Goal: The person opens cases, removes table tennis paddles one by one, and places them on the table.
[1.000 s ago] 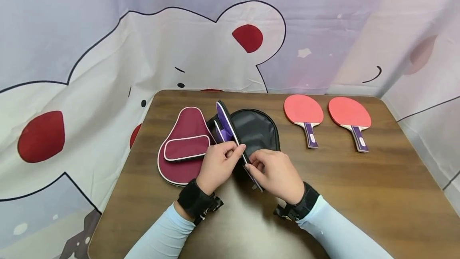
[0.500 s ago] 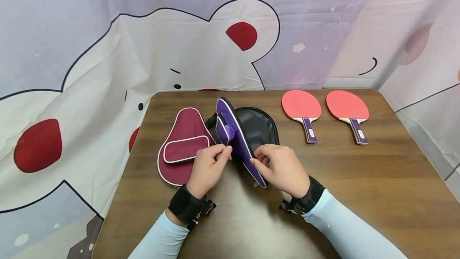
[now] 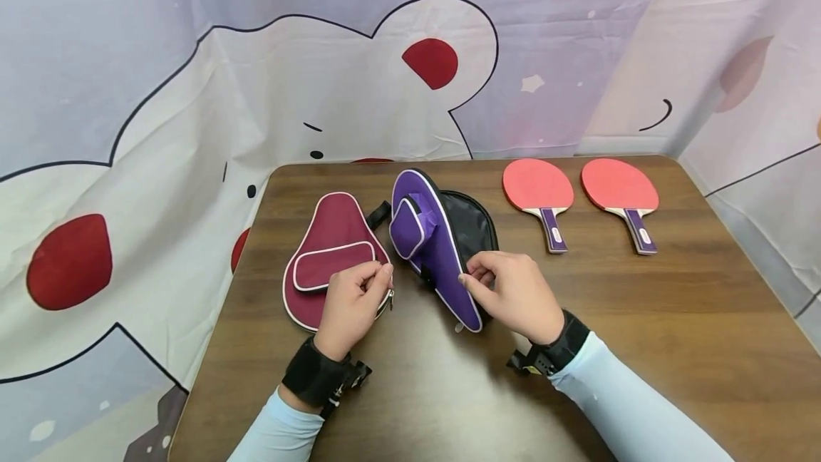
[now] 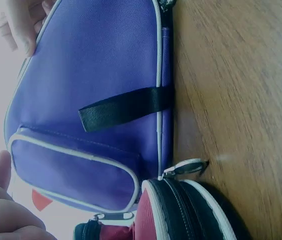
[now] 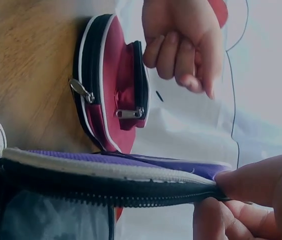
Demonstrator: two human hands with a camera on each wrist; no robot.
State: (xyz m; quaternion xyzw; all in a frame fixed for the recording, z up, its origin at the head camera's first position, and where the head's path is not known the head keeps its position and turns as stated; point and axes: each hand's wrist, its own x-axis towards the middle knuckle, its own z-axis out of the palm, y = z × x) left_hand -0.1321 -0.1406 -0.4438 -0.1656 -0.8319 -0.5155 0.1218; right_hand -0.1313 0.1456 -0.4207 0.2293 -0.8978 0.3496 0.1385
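My right hand pinches the edge of a purple table tennis bat case between thumb and fingers. The purple front stands tilted up, with zip teeth bare along its rim in the right wrist view. Behind it lies a rounded black panel, seemingly the other half of that case. A black strap and a small purple pocket are on the purple front. My left hand hovers over a dark red bat case, fingers curled, holding nothing visible.
Two red table tennis bats lie side by side at the back right of the wooden table. A patterned curtain hangs behind the table's far edge. A metal zip pull sticks out from the red case.
My left hand has let go of the purple case and moved left and down. My right hand has shifted right, turning the purple front to face more upward.
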